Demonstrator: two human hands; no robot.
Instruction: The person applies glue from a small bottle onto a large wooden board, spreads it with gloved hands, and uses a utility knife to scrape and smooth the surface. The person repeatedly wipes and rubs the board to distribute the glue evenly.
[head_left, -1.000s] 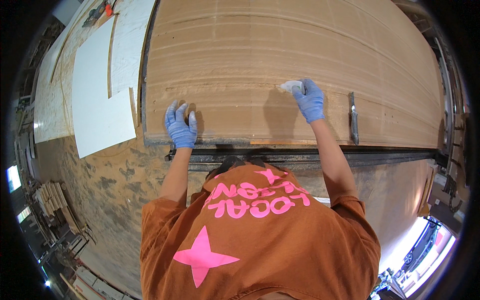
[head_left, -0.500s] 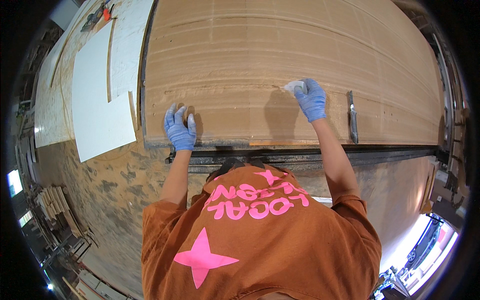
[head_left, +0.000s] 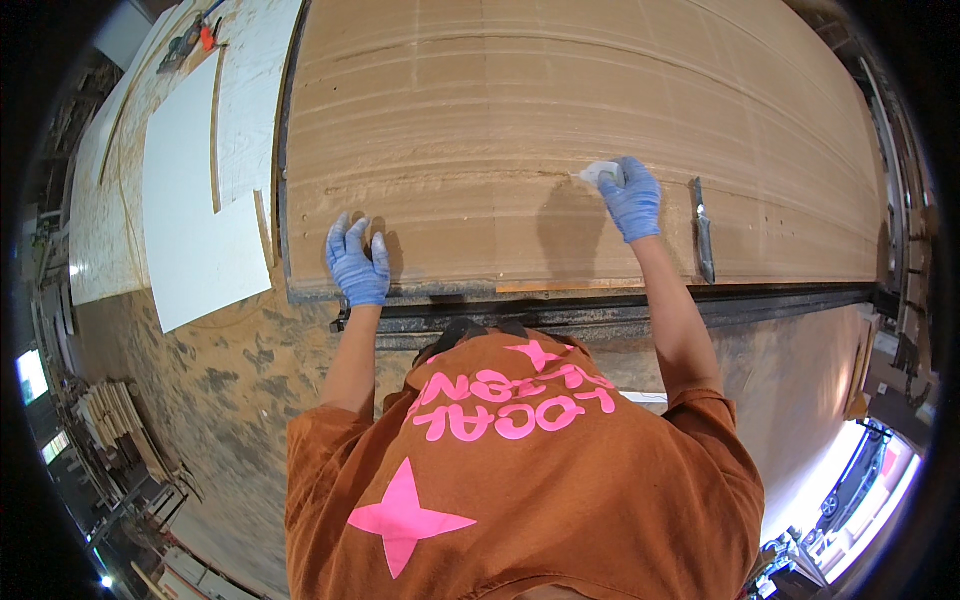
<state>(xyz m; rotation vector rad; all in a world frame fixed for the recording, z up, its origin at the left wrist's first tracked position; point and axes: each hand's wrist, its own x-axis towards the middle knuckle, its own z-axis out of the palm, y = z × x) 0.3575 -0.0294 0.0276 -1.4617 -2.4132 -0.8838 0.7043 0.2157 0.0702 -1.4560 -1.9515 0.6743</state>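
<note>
One white object is clamped between fingers and thumb of the right hand, right of centre in the upper frame, over the board. Left of centre, the left hand is held with fingers apart. A knife is laid farther right, a panel at left.

The right fingers partly hide a small white object, while the upper edge crops the brown counter.
</note>
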